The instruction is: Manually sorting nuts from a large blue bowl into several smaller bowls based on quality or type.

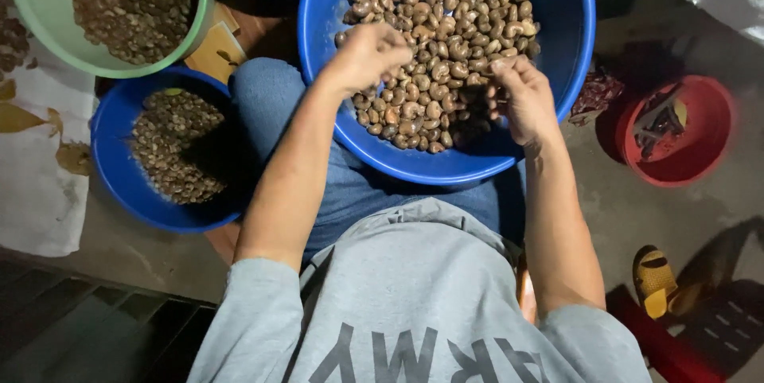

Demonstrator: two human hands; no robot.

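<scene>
A person sorts through a heap of brown cashew nuts (442, 41) filling a large blue basin (573, 41) that rests on the lap, at twelve o'clock from the body. The left hand (368, 55) hangs curled over the heap's near-left edge, fingers drawn in narrow; whether it pinches a nut cannot be told. The right hand (521, 97) sits at the pile's three o'clock side, fingers closed around what looks like a nut or two. The work appears to be mid-sort: picking pieces from the heap. By this judgement, the next move calls for a light pinch on a single nut. At nine o'clock stands a smaller blue bowl (111, 164) of darker pieces, at ten o'clock a green bowl (32, 1). A red bucket (708, 144) sits at three o'clock on the floor.
</scene>
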